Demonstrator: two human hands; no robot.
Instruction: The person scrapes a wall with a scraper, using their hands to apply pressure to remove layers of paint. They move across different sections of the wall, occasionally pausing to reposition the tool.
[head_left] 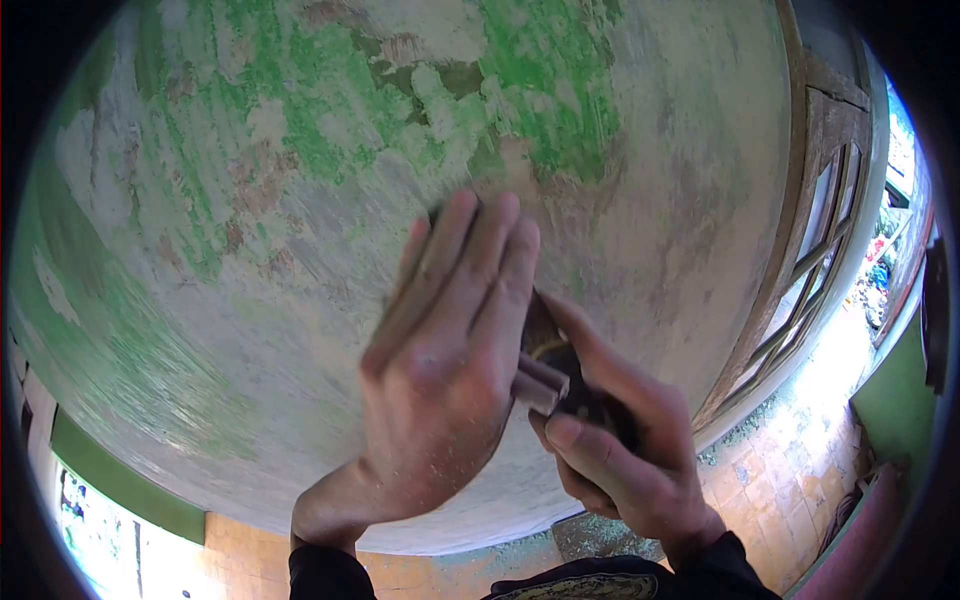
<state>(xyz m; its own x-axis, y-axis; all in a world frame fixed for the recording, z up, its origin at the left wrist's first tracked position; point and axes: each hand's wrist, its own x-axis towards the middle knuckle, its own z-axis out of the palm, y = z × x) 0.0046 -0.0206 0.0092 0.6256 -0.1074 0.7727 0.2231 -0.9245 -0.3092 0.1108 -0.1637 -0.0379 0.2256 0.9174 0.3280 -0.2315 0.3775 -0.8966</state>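
Peeling wall (690, 200); tiled floor (775, 490)

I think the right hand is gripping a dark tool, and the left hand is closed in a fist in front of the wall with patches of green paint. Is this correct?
Not quite: the left hand is not in a fist. The head view shows its fingers stretched out. The right hand does grip a dark tool, and the wall has patches of green paint.
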